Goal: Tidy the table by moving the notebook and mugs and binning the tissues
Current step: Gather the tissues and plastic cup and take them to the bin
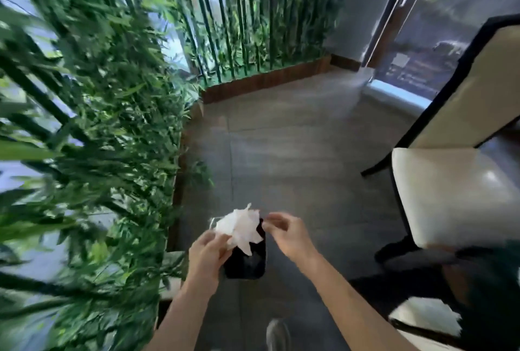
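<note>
A crumpled white bunch of tissues (241,227) is pinched in my left hand (206,256), held directly over a small black bin (247,262) that stands on the grey tiled floor. My right hand (287,233) hovers just right of the tissues, fingers loosely curled and apart, holding nothing. The tissues hide part of the bin's opening. The notebook and mugs are not in view.
Bamboo plants (92,125) in a wood-edged planter fill the left side and the back. A cream chair with a black frame (461,190) stands at the right, and a dark table edge (484,288) lies at the lower right. My shoe (277,335) shows at the bottom.
</note>
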A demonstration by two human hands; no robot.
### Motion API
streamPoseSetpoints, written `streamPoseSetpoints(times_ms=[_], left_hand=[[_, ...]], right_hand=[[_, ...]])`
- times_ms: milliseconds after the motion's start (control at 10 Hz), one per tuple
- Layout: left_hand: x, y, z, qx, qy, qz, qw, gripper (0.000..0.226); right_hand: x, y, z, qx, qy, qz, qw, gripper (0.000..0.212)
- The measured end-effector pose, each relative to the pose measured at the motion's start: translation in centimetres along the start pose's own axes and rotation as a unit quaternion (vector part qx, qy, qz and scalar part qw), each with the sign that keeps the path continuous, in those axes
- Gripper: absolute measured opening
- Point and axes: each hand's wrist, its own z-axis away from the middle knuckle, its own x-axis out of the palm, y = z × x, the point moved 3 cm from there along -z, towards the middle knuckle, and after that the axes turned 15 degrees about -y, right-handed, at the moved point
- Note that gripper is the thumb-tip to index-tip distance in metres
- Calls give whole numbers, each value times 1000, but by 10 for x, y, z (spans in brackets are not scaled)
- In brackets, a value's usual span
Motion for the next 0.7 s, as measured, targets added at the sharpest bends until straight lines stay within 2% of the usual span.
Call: streamPoseSetpoints(times_ms=[200, 300, 400, 600, 700], left_hand=[[-28, -77, -128, -90, 60, -87, 990, 13], [-45, -123, -189, -126, 56, -141, 980, 7], [-68, -167, -250, -153, 61, -198, 966, 14], [-93, -229, -316, -209, -31, -267, 940, 28], [-92, -226, -316, -204, -49, -296, 932, 29]], right_hand=[[18, 118, -74, 118, 25, -19, 992, 19], [38, 180, -89, 166, 33, -36, 985, 18], [61, 228, -103, 210, 33, -49, 976, 15], [91, 287, -143, 243, 39, -59, 968, 15], [88, 292, -157, 253, 38, -28, 966, 26]])
